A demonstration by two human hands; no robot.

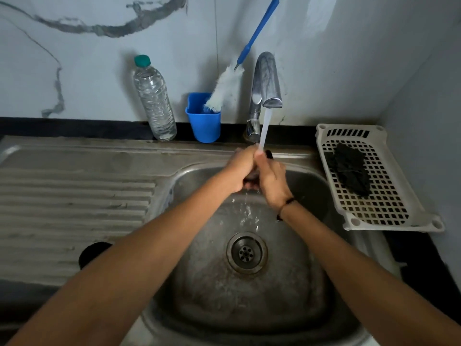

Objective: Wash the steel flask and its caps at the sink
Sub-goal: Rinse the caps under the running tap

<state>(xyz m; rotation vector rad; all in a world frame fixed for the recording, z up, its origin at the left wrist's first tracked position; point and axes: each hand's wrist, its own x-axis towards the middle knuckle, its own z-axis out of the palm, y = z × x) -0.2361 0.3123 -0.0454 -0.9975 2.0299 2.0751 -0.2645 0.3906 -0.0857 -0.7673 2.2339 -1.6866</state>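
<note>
Both my hands meet under the running tap (267,81), above the sink basin (306,196). My left hand (239,168) and my right hand (273,182) curl together round a small dark cap (252,180), which is mostly hidden between the fingers. A black bit (269,154) shows above my right hand. The water stream (264,128) lands on my fingers and drips to the drain (246,253). A dark round object (92,253) sits on the drainboard, half hidden by my left forearm. I cannot tell whether it is the flask.
A clear plastic bottle (154,98) and a blue cup (204,121) holding a white bottle brush (225,88) stand behind the sink. At the right, a white perforated tray (374,211) carries a black scrubber (349,168). The ribbed drainboard (74,196) lies to the left.
</note>
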